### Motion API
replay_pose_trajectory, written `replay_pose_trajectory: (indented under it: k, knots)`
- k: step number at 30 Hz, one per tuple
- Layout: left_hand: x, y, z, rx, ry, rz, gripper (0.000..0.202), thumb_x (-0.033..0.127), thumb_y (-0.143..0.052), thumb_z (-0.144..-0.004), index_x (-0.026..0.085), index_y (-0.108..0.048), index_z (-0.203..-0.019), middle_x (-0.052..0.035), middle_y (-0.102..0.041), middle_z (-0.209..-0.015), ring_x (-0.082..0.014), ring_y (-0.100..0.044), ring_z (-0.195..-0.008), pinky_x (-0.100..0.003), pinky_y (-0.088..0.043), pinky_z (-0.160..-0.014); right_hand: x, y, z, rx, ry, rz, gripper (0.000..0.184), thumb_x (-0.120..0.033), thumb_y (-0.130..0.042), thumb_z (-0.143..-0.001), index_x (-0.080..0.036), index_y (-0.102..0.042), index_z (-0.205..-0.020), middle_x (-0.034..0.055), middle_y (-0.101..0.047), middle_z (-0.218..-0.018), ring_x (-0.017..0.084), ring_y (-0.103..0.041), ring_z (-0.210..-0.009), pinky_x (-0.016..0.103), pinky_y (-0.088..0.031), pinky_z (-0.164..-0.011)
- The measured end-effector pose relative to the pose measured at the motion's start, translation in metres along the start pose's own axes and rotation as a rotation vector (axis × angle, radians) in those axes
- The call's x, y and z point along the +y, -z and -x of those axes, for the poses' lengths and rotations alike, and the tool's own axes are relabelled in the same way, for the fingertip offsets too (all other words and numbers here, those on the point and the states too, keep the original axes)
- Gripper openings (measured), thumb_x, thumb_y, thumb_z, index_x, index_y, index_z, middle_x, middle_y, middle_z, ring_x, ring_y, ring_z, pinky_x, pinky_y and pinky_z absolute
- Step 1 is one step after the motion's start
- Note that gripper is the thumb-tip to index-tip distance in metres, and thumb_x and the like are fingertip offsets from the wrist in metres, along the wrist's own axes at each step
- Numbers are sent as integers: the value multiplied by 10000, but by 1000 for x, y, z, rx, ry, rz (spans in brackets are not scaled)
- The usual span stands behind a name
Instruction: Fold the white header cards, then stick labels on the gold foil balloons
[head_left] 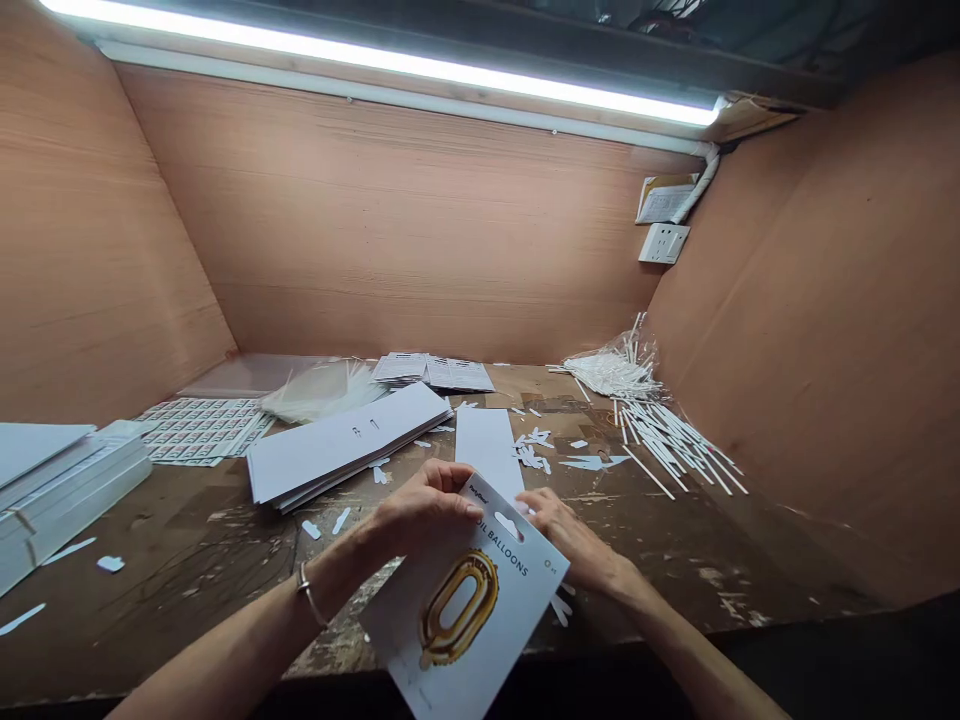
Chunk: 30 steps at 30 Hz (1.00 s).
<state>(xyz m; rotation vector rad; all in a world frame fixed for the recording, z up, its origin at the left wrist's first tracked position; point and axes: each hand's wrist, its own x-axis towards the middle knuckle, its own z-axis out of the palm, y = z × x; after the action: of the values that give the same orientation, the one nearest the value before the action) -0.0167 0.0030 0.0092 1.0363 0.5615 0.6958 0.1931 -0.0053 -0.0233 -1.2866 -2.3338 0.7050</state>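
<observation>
The balloon card [487, 600] is matt white paper, and the gold foil balloon [459, 608] printed or set on its face shines glossy. The stacked cards [345, 445] near the middle of the counter look like the same smooth, matt paper. The counter [150, 610] is rough dark wood, scarred and flaking pale along its front edge. Toward its back right corner lie smooth white sticks [675, 445], plastic by their look, beside a crinkled clear plastic bag [626, 360]. The walls [375, 220] are smooth wood-grain veneer, and the bangle [309, 592] is polished metal

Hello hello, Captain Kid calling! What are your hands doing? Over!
Left hand pinching top of foil balloon card. Right hand at its other edge. White paper scraps on workbench, none blocking. Over.
</observation>
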Motion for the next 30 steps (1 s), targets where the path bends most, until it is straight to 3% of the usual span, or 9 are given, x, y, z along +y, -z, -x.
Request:
replay_pose_trajectory:
  k: [3,8,11,13,16,20,23,27,30]
  knots:
    - [6,11,0,24,-3,-44,288,194,-719,-559,89,-653,-819,-98,-671,-748,-193,-613,-629,-292,-464,-613,-1,13,-3,178,-24,-70,230,-309,-488,-771,-170,-656,-845,112,-553,-1074,234,-480,-997,370,-383,-833]
    - [17,37,4,90,-17,-82,281,173,-712,-567,87,-617,-818,-93,-656,-744,-192,-612,-634,-289,-466,-607,-20,8,-18,-38,-159,-711,416,-448,-431,-811,-158,-567,-1076,55,-610,-826,117,-550,-505,289,-470,-509]
    - [26,51,11,187,-16,-58,431,159,-706,-575,122,-564,-980,-73,-642,-747,-191,-612,-641,-302,-469,-610,-26,-7,-26,71,-86,-864,431,-377,-528,-769,-190,-519,-1158,73,-585,-1000,95,-560,-519,308,-499,-566]
    - [30,57,18,247,21,-57,558,163,-689,-597,161,-491,-1120,-42,-626,-705,-178,-604,-609,-296,-466,-585,-26,-13,-31,35,1,-908,396,-319,-576,-736,-197,-563,-1112,82,-557,-1078,119,-588,-607,334,-511,-633]
    - [31,63,25,309,82,-84,580,185,-675,-612,155,-473,-1155,-24,-610,-684,-150,-578,-561,-268,-448,-551,-25,-18,-38,24,141,-764,290,-253,-579,-728,-210,-630,-1010,85,-539,-1114,160,-592,-744,324,-515,-642]
    - [24,72,25,338,120,-164,425,257,-685,-612,104,-566,-991,-30,-596,-687,-124,-548,-552,-232,-422,-530,-29,-22,-47,138,363,-255,281,-184,-523,-768,-244,-628,-1021,80,-550,-1116,189,-536,-966,336,-460,-804]
    - [22,85,25,383,92,-204,418,426,-613,-680,129,-555,-968,-19,-581,-690,-108,-523,-530,-217,-410,-493,-36,-27,-57,238,425,-98,296,-160,-460,-797,-231,-613,-1040,79,-592,-1046,174,-547,-936,322,-451,-805]
    - [43,108,35,490,108,-254,622,656,-376,-722,165,-434,-1100,-42,-579,-722,-133,-516,-471,-251,-405,-409,-44,-37,-87,547,188,-274,240,-239,-421,-823,-167,-650,-816,32,-625,-717,147,-560,-670,257,-458,-622]
    - [79,119,46,689,-37,-524,671,679,-346,-717,152,-425,-1125,-117,-579,-931,-182,-578,-622,-283,-443,-469,-46,-49,-128,595,-26,-578,285,-362,-476,-778,-141,-605,-651,-5,-558,-556,121,-503,-524,229,-425,-494]
